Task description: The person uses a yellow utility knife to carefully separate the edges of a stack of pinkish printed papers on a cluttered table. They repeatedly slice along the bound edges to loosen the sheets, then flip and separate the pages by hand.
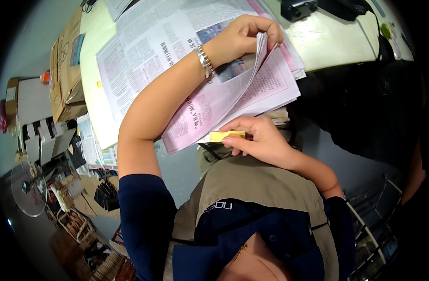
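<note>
Pink and white newspaper sheets [144, 70] lie in a stack over the table's near part. My left hand [252, 35], with a metal band at the wrist, reaches across them. Its fingers are closed on the folded-up edge of several newspaper sheets, which curl upward there. Close to my body, my right hand [261, 138] is closed on a small flat yellow strip [231, 135] with a pale end. I cannot make out what kind of thing the strip is. Its pale end meets the newspaper's near edge.
The pale table [327, 47] holds a black device [299, 8] at the far right. Cardboard boxes [67, 70] stand at the left, with a fan [29, 187] below them. At the right is dark cloth [355, 112], and another person's arm [413, 175] shows near the rim.
</note>
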Tool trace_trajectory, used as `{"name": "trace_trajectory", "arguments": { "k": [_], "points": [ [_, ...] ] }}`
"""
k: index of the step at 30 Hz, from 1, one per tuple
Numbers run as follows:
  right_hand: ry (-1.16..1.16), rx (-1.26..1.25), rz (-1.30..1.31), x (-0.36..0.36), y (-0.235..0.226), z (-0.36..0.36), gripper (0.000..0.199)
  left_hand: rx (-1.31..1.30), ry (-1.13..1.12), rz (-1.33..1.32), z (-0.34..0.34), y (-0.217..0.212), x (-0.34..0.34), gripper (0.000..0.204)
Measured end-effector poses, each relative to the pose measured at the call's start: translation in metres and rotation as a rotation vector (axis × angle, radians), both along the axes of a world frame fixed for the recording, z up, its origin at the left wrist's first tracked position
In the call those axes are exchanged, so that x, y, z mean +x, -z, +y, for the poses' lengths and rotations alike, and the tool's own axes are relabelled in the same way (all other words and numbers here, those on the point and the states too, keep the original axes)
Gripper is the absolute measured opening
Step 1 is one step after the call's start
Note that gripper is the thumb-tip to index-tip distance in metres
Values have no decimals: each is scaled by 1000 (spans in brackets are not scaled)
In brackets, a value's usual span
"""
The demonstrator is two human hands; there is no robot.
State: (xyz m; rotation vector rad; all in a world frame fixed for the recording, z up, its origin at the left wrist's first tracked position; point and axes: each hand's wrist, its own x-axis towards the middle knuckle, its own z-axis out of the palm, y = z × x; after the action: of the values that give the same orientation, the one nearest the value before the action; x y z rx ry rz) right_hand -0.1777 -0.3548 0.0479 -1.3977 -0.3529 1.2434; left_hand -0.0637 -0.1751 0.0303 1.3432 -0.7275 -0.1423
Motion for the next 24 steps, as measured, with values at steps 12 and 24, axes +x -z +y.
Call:
{"name": "trace_trajectory", "arguments": {
  "k": [12, 24],
  "points": [
    [-108, 116, -77, -31, 18, 35, 24, -344, 53, 176, 9, 15, 10, 10],
    [-176, 8, 111, -29, 10, 45, 23, -294, -8, 151, 8, 13, 7, 20]
  ]
}}
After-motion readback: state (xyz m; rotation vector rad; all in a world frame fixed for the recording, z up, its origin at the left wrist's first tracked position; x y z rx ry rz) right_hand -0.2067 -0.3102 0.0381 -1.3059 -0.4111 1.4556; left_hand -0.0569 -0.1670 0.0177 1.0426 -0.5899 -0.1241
